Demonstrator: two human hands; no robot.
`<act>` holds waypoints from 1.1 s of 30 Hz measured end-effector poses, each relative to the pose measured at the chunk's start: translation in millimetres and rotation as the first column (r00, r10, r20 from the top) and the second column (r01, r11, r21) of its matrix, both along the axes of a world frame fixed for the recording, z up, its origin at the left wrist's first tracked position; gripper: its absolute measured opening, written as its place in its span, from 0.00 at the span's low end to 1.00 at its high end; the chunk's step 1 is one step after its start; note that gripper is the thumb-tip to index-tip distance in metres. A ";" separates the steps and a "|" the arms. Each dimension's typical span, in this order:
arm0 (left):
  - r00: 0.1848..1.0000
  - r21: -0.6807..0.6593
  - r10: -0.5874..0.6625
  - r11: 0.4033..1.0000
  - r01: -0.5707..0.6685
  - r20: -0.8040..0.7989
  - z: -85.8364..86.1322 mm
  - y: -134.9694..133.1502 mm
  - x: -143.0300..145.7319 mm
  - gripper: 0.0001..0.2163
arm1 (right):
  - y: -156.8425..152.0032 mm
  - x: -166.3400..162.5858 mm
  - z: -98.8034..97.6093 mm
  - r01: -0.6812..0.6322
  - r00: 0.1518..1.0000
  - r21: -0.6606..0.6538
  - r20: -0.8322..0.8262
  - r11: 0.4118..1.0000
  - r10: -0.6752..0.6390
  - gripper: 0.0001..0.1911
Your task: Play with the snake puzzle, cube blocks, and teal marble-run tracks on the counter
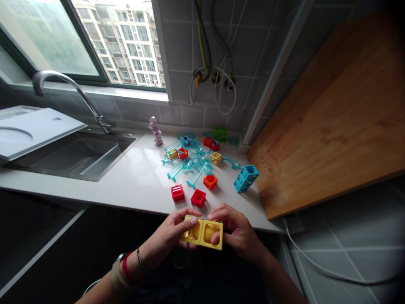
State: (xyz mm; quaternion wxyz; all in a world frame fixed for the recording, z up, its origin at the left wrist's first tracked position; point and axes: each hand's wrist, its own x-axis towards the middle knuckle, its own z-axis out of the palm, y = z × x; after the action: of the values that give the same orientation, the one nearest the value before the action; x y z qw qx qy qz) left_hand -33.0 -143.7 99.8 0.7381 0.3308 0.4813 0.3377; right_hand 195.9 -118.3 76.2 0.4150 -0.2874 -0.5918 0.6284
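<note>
Two yellow hollow cube blocks (202, 233) are pressed side by side in front of the counter edge. My left hand (169, 237) grips the left block, thumb on its top. My right hand (238, 232) grips the right block, with a finger inside its opening. On the white counter (139, 179) just beyond lie two red cube blocks (177, 192) (198, 197), an orange block (210, 181), a blue perforated block (246, 177), another yellow block (215, 158) and several clear teal track pieces (190, 162).
A steel sink (72, 156) with a curved tap (63, 82) sits at the left, a white board (28, 128) over part of it. A wooden board (335, 118) lies at the right. A pale purple stacked piece (156, 131) and a green block (220, 133) stand near the tiled wall.
</note>
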 end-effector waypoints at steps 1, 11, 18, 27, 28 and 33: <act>1.000 0.006 -0.010 1.000 0.010 -0.001 -0.2 -0.6 -1.2 0.21 | -0.2 0.7 1.7 -0.004 0.999 0.053 0.034 0.999 0.002 0.16; 1.000 -0.072 -0.017 0.997 0.017 -0.002 -5.2 2.2 -0.5 0.18 | -10.3 4.4 13.8 -0.100 0.972 0.447 0.236 0.889 -0.009 0.15; 0.959 -0.130 -0.263 0.952 0.276 0.107 -1.3 3.9 -4.1 0.19 | -11.0 12.2 25.1 -0.131 0.968 0.453 0.249 0.882 0.015 0.17; 0.920 -0.066 -0.369 0.923 0.380 0.131 3.4 5.8 -14.3 0.20 | -9.3 12.9 23.5 -0.097 0.976 0.486 0.216 0.868 -0.012 0.20; 0.923 -0.057 -0.367 0.925 0.375 0.118 4.8 5.8 -15.2 0.21 | -9.0 13.4 22.9 -0.091 0.973 0.479 0.230 0.873 -0.025 0.20; 0.932 -0.013 -0.361 0.932 0.361 0.026 13.1 2.7 -17.8 0.23 | -7.2 14.6 20.1 -0.137 0.953 0.425 0.304 0.895 0.002 0.21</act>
State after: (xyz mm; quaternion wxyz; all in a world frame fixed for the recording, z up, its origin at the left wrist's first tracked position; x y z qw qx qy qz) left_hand -50.7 -141.0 112.9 0.7961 0.4031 0.4068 0.1957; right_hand 210.6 -125.5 96.2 0.3529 -0.2552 -0.7840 0.4424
